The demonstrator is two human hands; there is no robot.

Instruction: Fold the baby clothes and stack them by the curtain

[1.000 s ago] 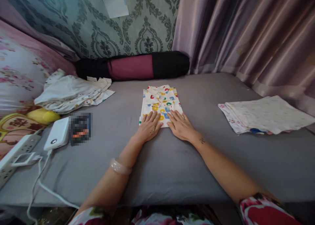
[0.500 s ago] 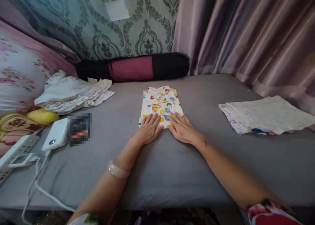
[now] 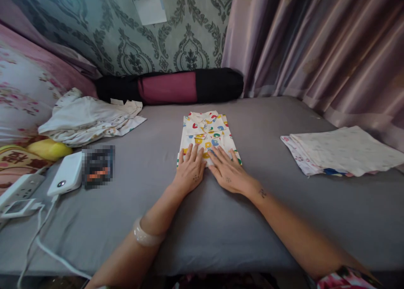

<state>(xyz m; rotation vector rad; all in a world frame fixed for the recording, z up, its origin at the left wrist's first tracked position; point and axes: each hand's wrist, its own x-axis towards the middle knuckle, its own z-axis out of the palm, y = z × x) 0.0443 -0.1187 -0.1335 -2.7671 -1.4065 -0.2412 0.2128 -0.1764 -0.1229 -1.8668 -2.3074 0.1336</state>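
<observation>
A folded white shirt with a colourful print lies flat in the middle of the grey sheet, its collar at the far end. My left hand rests on the near left part of the shirt, fingers stretched out and pointing away from me. On the near right part lies my right hand, also flat with its fingers spread. Both palms cover some of the shirt's near edge. Neither hand grips the cloth.
Rumpled white clothes lie at the left, a folded stack of cloth at the right. A black and maroon bag runs along the wall. A power bank, power strip and white cables occupy the near left.
Both hands have slid slightly toward me over the shirt, and my right hand has also shifted a little left. The shirt stays in place. The view has shifted slightly.
</observation>
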